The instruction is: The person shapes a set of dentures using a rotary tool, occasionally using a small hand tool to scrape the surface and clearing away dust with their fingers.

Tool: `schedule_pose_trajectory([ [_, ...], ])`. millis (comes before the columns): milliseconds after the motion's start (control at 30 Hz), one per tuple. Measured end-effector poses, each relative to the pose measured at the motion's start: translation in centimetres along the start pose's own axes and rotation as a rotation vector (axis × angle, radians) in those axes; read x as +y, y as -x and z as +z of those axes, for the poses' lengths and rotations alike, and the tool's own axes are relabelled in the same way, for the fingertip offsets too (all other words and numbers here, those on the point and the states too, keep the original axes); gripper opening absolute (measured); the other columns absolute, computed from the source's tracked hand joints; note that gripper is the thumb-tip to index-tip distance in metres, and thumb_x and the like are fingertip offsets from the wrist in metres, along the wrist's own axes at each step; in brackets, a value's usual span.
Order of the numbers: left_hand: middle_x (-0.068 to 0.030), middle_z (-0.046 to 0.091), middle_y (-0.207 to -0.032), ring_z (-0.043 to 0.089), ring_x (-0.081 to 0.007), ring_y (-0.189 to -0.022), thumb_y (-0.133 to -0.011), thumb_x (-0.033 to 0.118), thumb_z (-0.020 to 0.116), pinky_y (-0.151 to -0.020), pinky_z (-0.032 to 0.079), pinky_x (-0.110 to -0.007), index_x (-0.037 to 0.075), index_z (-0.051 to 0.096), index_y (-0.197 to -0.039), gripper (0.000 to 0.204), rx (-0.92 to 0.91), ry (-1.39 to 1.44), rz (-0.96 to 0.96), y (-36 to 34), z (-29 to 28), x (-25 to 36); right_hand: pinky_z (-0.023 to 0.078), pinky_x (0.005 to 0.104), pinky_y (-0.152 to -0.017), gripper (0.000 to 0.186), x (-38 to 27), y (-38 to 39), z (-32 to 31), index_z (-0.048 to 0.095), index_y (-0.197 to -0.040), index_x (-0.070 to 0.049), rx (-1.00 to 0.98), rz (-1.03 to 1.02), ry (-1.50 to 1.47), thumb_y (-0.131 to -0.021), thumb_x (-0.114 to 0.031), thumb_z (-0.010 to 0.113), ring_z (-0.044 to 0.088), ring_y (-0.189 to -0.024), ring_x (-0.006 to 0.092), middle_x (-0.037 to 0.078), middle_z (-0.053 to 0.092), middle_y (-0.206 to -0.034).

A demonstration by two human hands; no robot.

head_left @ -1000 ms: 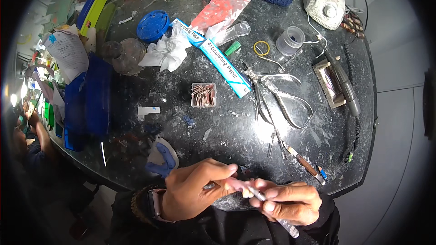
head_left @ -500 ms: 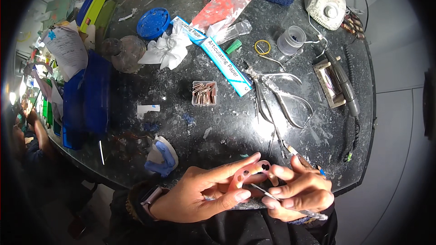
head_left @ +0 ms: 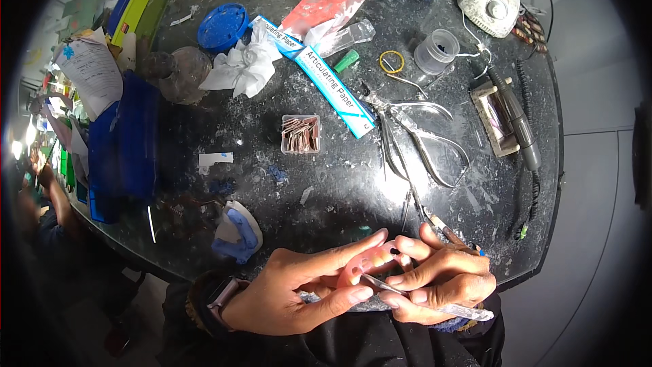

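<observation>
Head view: at the desk's (head_left: 319, 187) near edge, the left hand's (head_left: 288, 289) fingers pinch a pink denture (head_left: 372, 258), apparently steadying it, while the right hand's (head_left: 448, 280) fingers hold a slim tool (head_left: 468, 312) like a pen, probably for fine control. A brown-handled tool (head_left: 445, 230) lies close beyond, partly hidden; pliers (head_left: 382, 105) and a blue-lined mould (head_left: 238, 232) sit farther off.

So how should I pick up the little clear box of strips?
Probably best to pinch the box by its left and right outer walls, coming down from above on your side. It sits upright with straight walls, and the blue-white carton lies farther back to the right. Keep it level, since the strips look loose.
</observation>
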State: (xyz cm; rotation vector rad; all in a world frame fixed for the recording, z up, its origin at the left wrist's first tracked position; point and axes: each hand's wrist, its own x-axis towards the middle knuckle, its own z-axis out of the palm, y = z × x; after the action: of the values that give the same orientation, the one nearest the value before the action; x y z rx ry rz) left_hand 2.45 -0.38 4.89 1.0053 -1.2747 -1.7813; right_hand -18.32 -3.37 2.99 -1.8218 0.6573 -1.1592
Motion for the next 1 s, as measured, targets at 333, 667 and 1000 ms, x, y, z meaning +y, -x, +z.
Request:
schedule_pose_trajectory([
  [333, -0.0152, 0.060, -0.119, 0.060, -0.0090, -0.096, -0.087, 0.005, 0.061, -0.078, 0.053, -0.023, 0.000, 0.038, -0.136, 0.054, 0.000, -0.044, 0.045, -0.1, -0.1, -0.4, 0.035, 0.0407, -0.106, 0.033, 0.7, 0.7, 0.4, 0.056, -0.076, -0.011, 0.037, 0.007, -0.101, -0.061, 0.000, 0.084, 0.062, -0.100, 0.0303, 0.010, 0.070, -0.077],
  [667, -0.0150, 0.061, -0.119, 0.063, -0.0093, -0.091, -0.085, 0.004, 0.064, -0.074, 0.053, -0.022, 0.000, 0.039, -0.136, 0.057, 0.000, -0.090, 0.043, -0.1, -0.1, -0.5, 0.030, 0.0433, -0.107, 0.028, 0.9, 1.6, 0.9, 0.057, -0.077, -0.008, 0.136, 0.089, -0.426, -0.066, 0.004, 0.080, 0.054, -0.113, 0.0329, 0.015, 0.069, -0.091],
  [1000, -0.0124, 0.065, -0.112, 0.064, -0.0057, -0.083, -0.082, 0.007, 0.068, -0.070, 0.054, -0.022, 0.001, 0.044, -0.133, 0.057, 0.024, -0.246, 0.032, 0.2, -0.5, 0.1, 0.032, 0.0458, -0.106, 0.028, 0.6, 0.8, -0.5, 0.060, -0.082, -0.006, -0.023, 0.127, -0.400, -0.064, 0.003, 0.081, 0.056, -0.111, 0.0359, 0.018, 0.067, -0.098],
])
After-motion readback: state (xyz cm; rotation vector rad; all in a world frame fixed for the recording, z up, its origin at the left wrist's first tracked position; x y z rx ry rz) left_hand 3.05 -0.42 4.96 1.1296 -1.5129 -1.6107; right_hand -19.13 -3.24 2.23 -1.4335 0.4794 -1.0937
